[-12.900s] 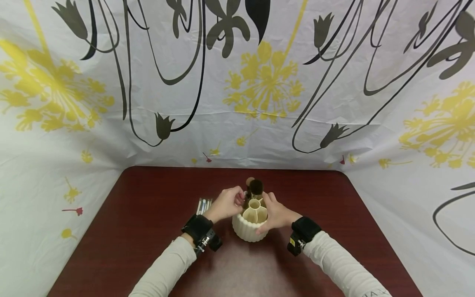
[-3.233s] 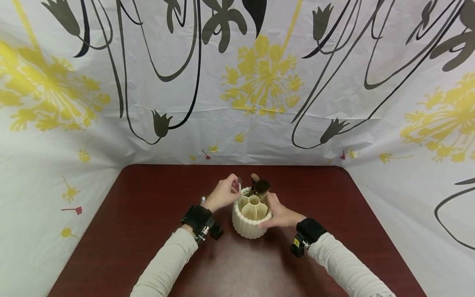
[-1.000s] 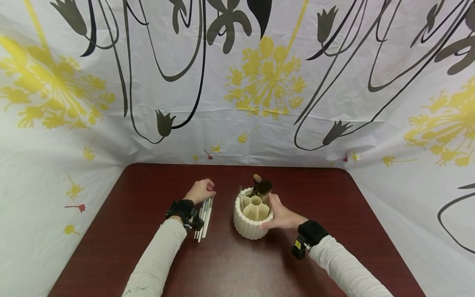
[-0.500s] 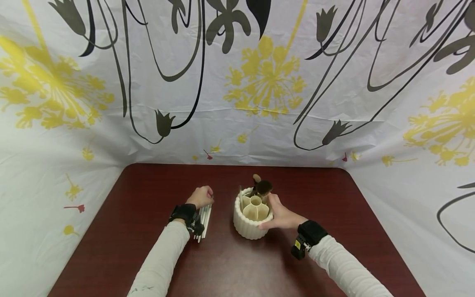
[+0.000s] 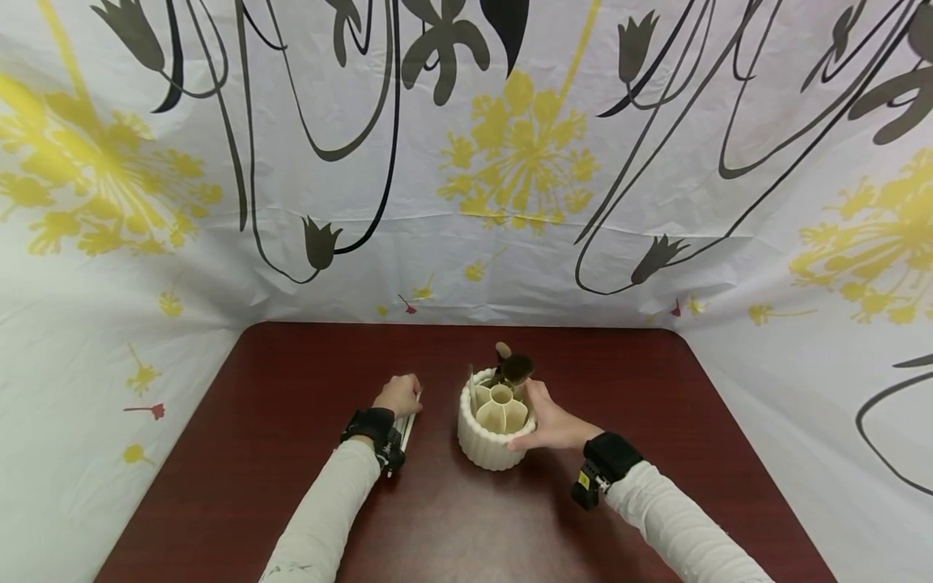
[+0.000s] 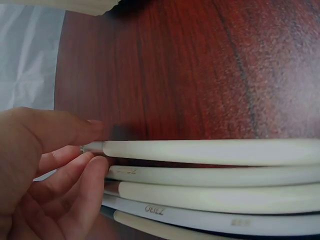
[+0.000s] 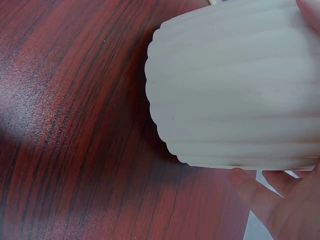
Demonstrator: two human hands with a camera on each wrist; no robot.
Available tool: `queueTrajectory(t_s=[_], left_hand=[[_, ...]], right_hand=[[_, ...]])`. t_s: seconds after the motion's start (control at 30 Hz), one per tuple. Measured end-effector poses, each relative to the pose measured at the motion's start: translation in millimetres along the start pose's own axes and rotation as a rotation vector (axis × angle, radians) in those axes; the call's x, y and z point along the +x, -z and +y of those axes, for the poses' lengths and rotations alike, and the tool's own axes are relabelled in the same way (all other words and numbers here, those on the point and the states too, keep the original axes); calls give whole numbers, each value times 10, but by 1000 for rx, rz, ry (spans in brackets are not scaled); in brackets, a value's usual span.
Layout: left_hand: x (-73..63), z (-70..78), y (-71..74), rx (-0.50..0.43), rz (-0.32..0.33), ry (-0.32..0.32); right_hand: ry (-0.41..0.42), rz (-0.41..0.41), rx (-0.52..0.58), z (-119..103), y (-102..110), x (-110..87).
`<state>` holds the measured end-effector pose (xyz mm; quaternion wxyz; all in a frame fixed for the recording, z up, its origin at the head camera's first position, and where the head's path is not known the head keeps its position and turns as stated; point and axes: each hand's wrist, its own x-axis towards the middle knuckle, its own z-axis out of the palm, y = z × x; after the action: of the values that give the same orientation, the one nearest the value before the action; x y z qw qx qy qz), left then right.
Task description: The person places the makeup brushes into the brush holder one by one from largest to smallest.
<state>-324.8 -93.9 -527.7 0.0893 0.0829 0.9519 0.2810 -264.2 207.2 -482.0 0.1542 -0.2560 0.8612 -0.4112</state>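
My left hand is over a row of pale-handled makeup brushes on the table. In the left wrist view, its thumb and fingers pinch the metal collar of the outermost makeup brush; the brush's tip is hidden by the hand. Several other brush handles lie alongside, some with faint lettering. My right hand grips the right side of a cream, ribbed brush holder, thumb toward the front. Dark-headed brushes stand in its rear compartments, and a thin pale one leans at the left. The front compartments look empty.
The dark red wooden table has rounded back corners. Behind it hangs a white cloth with yellow and grey flower prints, which also runs along both sides.
Seconds ago my left hand held a thin brush at the holder; that brush now stands inside. The hand has moved left to the row, come nearer, and now pinches a brush. My right hand stays put.
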Motion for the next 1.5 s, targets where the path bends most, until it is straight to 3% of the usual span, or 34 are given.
queueTrajectory(t_s=[0.4, 0.73, 1.0, 1.2, 1.5], left_hand=[[37, 28, -50, 66, -3, 20], [34, 50, -67, 57, 20, 42], [-1, 89, 12, 21, 18, 36], [-2, 126, 76, 1, 46, 0], [-27, 239, 220, 6, 69, -7]], right_hand=[[6, 10, -1, -8, -9, 9], [28, 11, -14, -17, -9, 15], [21, 21, -13, -33, -10, 3], [16, 23, -8, -18, -8, -4], [24, 14, -18, 4, -10, 3]])
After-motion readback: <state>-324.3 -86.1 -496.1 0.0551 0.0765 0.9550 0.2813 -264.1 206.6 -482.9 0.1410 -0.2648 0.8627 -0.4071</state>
